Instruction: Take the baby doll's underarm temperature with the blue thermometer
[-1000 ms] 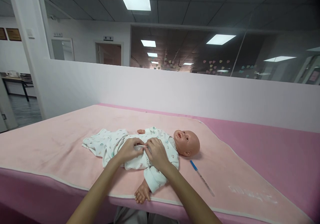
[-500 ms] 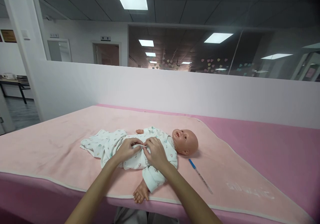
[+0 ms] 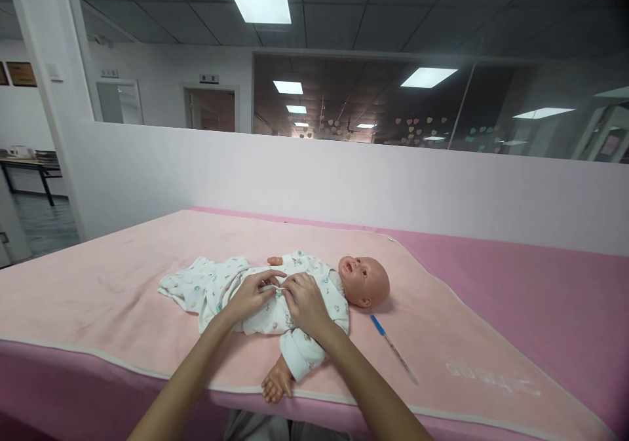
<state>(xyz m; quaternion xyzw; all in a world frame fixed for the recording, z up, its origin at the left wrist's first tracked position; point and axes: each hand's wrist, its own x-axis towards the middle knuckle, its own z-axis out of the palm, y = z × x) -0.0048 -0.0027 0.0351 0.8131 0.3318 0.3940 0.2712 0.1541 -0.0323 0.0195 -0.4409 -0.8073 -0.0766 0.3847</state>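
A baby doll (image 3: 366, 282) lies on its back with its head to the right, dressed in a white patterned baby outfit (image 3: 265, 320). Over the doll's middle, my left hand (image 3: 253, 295) pinches the front edge of the outfit. Close beside it, my right hand (image 3: 305, 302) holds the same edge between thumb and fingers, nearer the doll's chest. A short strip of the white edge shows between my fingertips; any fastener there is too small to make out. One doll hand (image 3: 278, 380) sticks out of its sleeve at the near table edge.
A thermometer-like clear stick with a blue cap (image 3: 393, 349) lies right of the doll, below its head. Under everything is a peach mat (image 3: 122, 251) over a pink table cover (image 3: 550, 277). A low white partition (image 3: 344, 179) stands behind the table.
My fingers have shifted slightly along the outfit's edge, and the left index finger reaches a little farther toward the right hand. The doll and blue-capped stick stay in place.
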